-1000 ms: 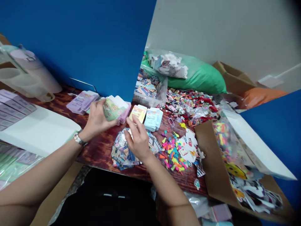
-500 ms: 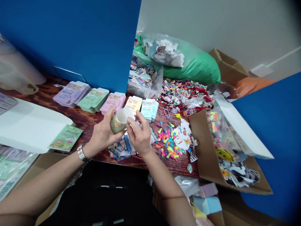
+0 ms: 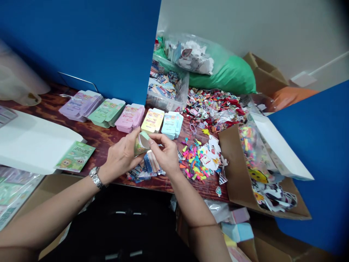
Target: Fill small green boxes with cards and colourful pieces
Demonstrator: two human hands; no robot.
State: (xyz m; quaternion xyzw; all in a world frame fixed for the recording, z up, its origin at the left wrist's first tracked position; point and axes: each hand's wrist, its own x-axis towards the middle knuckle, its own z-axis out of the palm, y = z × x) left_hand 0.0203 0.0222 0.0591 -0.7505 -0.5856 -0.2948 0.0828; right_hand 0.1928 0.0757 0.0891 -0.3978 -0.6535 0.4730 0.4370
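A small printed paper box [image 3: 140, 145] is held up between my two hands above the table. Wrapped round its left side, my left hand [image 3: 121, 153] grips it, a metal watch on the wrist. My right hand [image 3: 165, 150] pinches the box's light green flap [image 3: 144, 135] at the top. Below the hands lies a pile of small printed cards [image 3: 144, 170]. Behind them runs a row of flat box stacks: purple [image 3: 80, 105], green [image 3: 107, 112], pink [image 3: 129, 118], yellow [image 3: 152, 120] and light blue [image 3: 172, 124].
Colourful balloons [image 3: 195, 162] and white cutouts [image 3: 212, 153] lie to the right, beside an open carton [image 3: 227, 163]. Trinkets [image 3: 215, 109] are heaped behind, near a clear bin [image 3: 166, 87]. A green printed packet [image 3: 76, 157] lies at left on a white box [image 3: 35, 142].
The box's open mouth has narrowed, and its green flap now shows bent over between my right fingers. Both hands have moved slightly to the right. The camera view has shifted a little.
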